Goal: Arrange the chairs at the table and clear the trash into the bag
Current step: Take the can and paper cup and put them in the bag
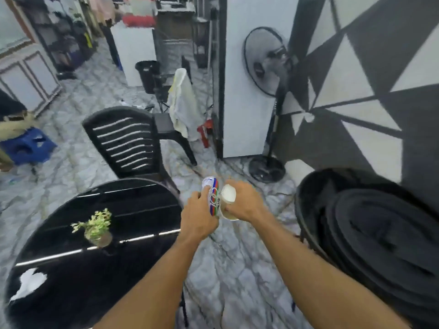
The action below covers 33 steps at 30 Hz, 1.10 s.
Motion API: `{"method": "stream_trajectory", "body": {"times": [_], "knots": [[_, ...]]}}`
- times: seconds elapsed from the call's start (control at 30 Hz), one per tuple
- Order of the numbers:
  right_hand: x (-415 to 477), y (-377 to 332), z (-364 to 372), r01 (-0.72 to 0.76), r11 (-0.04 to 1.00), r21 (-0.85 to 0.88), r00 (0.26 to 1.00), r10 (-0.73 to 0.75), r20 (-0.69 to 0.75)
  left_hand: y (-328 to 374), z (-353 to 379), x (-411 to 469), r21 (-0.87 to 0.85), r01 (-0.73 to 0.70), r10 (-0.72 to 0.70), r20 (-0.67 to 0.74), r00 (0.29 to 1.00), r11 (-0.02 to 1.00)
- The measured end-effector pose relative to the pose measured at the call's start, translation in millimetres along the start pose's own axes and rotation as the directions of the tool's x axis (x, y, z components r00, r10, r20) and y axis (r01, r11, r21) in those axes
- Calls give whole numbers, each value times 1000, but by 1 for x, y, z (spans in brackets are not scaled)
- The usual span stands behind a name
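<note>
1. Above the marble floor [237, 269], between the counter [142, 210] and the black trash bag [380, 233], the left grip [198, 217] is curled round a drink can [212, 194], which is tilted with its top pointing away.
2. Just beside it, the right grip [247, 201] is wrapped round a white-topped paper cup [228, 194]. Cup and can look to be touching.
3. The bag sits on the floor to the right of both hands.
4. To the left, the round glossy black counter carries a small potted plant [97, 227] and, near its close edge, a white paper scrap [29, 283].
5. A black slatted plastic chair [126, 141] stands at the counter's far side, with its backrest nearest the counter.
6. Farther off are a cloth-draped chair [183, 103], a pedestal fan [268, 62] and a blue stool [28, 144].
</note>
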State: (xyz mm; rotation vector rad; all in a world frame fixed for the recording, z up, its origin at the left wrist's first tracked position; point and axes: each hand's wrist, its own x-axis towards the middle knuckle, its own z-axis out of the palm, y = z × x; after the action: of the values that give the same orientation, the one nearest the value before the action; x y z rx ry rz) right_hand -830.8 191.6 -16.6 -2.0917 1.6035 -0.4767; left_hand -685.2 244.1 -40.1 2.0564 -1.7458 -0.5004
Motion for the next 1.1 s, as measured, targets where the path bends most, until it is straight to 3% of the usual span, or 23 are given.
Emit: {"method": "stream_trajectory", "body": {"times": [0.2,0.47,0.83,0.97,1.1], "knots": [[-132,147,-80,-334,943,-18,929,325,-179,157,92,-46,-32,-351,351,192,917,936],[-343,305,-166,-639,765,83,699,623,-352,344,220,-177,-104,-663,641,401,654,741],[-645,461,-200,-860,403,314,300,896,-329,513,402,-414,-235,-819,719,637,277,523],[-703,490,-192,-888,287,359,196,943,-269,537,442,-460,-247,-842,701,685,198,480],[-722,515,-188,-897,240,370,162,960,-230,551,467,-476,-246,-850,679,715,165,466]]}}
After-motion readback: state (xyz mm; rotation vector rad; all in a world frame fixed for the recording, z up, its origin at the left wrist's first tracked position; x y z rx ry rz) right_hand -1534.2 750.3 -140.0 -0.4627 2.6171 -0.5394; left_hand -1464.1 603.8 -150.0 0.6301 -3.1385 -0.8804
